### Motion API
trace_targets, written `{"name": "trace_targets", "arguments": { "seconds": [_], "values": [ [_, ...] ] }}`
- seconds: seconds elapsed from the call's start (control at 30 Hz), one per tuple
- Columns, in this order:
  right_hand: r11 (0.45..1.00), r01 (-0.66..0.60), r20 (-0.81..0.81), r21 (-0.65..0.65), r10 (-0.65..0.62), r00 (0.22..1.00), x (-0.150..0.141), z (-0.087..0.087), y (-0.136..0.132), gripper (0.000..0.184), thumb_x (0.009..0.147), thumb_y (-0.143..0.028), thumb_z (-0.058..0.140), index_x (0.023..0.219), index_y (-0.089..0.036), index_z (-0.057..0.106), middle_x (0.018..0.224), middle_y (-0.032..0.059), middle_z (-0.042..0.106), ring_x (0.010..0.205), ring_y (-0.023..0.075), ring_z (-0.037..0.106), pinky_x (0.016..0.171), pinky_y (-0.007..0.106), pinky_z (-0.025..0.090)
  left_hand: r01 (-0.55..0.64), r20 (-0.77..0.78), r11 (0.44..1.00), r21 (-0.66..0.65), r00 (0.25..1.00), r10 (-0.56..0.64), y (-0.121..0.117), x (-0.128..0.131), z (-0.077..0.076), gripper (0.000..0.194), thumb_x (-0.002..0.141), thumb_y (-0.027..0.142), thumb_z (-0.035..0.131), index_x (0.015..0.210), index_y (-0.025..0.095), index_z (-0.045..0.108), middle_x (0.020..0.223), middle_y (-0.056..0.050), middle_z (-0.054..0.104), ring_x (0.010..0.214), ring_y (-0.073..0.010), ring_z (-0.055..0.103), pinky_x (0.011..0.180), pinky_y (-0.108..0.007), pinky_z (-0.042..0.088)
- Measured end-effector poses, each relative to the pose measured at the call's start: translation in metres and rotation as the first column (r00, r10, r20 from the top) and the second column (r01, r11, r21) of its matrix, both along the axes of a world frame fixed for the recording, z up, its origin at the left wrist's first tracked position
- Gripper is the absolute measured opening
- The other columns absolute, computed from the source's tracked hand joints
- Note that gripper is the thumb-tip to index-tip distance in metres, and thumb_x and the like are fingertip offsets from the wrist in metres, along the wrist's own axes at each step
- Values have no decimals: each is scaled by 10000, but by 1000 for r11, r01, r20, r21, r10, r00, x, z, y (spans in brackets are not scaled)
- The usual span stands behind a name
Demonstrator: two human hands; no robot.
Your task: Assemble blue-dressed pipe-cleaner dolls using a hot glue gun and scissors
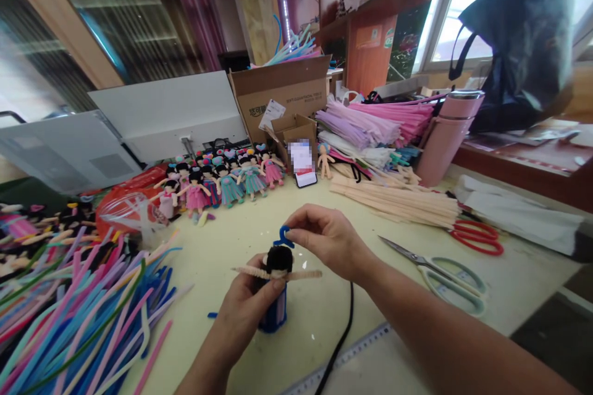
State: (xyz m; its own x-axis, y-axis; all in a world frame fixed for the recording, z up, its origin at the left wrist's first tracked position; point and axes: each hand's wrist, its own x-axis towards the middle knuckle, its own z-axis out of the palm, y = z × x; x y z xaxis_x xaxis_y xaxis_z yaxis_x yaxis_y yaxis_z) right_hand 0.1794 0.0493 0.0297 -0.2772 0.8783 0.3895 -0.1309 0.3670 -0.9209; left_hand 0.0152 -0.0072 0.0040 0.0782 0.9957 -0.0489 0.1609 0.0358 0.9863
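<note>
My left hand point(252, 293) is closed around a pipe-cleaner doll point(277, 311) with black hair and a blue and pale striped skirt. The doll's beige arms stick out to both sides. Just above its head, my right hand point(324, 237) pinches a curled piece of blue pipe cleaner point(283, 237) between thumb and fingertips. Whether the blue piece touches the hair I cannot tell. A short blue scrap point(212, 315) lies on the table left of my left hand.
Scissors with pale green handles point(451, 284) and red-handled scissors point(477, 237) lie at right. Loose pipe cleaners point(106, 321) cover the left side. Dolls point(229, 188), a phone point(303, 163), a cardboard box point(282, 89) and a pink flask point(447, 139) stand behind. A ruler point(352, 358) lies in front.
</note>
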Motion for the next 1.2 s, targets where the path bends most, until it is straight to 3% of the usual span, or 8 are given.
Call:
{"name": "trace_targets", "arguments": {
  "seconds": [0.4,0.6,0.8,1.03,1.2],
  "values": [
    [982,75,182,171,-107,977,1,-1,-3,16,757,-158,622,767,-165,632,666,-16,647,599,92,577,577,209,452,-8,-34,998,65,999,10,2,0,0,265,692,370,676,879,188,629,788,-17,591,719,-168,498,636,-258,389],
    [923,121,243,365,-220,945,2,1,-4,61,771,-131,617,771,-180,655,714,-5,656,644,103,576,620,223,450,-2,-167,991,135,986,24,3,-2,0,253,721,355,635,915,193,634,803,-27,623,742,-187,539,675,-282,419],
    [876,87,287,475,-248,925,3,2,-7,85,794,-105,610,778,-173,659,742,7,653,706,112,582,680,228,446,24,-270,982,189,962,29,3,0,1,230,724,319,603,922,209,649,872,-40,670,793,-204,579,734,-306,446],
    [866,72,303,496,-250,920,3,4,-8,92,798,-103,606,774,-173,661,743,15,652,727,119,590,691,228,445,22,-272,980,197,962,32,2,-1,1,225,713,327,607,899,207,648,866,-41,676,801,-208,581,753,-316,449],
    [878,74,308,473,-243,920,4,5,-7,94,800,-115,599,765,-176,661,740,19,647,717,122,587,685,237,449,-21,-218,987,159,974,56,1,2,6,206,704,342,640,862,211,659,791,-35,656,730,-202,556,679,-301,433]
  ]
}}
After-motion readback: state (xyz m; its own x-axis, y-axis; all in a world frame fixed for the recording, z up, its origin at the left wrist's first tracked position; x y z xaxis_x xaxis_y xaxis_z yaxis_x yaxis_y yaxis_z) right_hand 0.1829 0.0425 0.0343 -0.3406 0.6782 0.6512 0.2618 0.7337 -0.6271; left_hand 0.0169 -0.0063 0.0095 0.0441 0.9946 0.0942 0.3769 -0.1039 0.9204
